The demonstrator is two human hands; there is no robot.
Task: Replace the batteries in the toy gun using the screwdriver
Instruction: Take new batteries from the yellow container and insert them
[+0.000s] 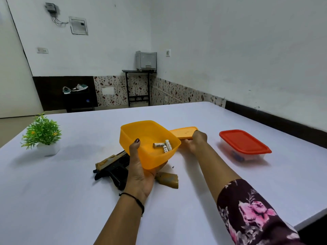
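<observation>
A: Noted nearest the lens, at 5 o'clock: floral sleeve (256,214) of the right arm. Logged right hand (194,140) further out, fingers curled over the near edge of the yellow lid (184,132), gripping it.

B: And the left hand (139,167)?

A: Clamped on the yellow tub (141,137), thumb over the rim, fingers beneath. Held tilted, clear of the surface (70,191). Counted about three batteries (163,145) loose inside.

B: Located the toy gun (113,167)?

A: Flat on the surface at 8 o'clock of the tub, partly behind the left hand. Found tan cover (168,179) at 6 o'clock, detached. Dark speck (173,167) nearby, possibly the screw. No screwdriver seen.

B: Step in hand?

A: Judged mid-swap, with cover off. Cannot tell whether spent or fresh cells in the tub. Next, probably: set tub down, free both hands, seat cells by polarity, refit cover.
</observation>
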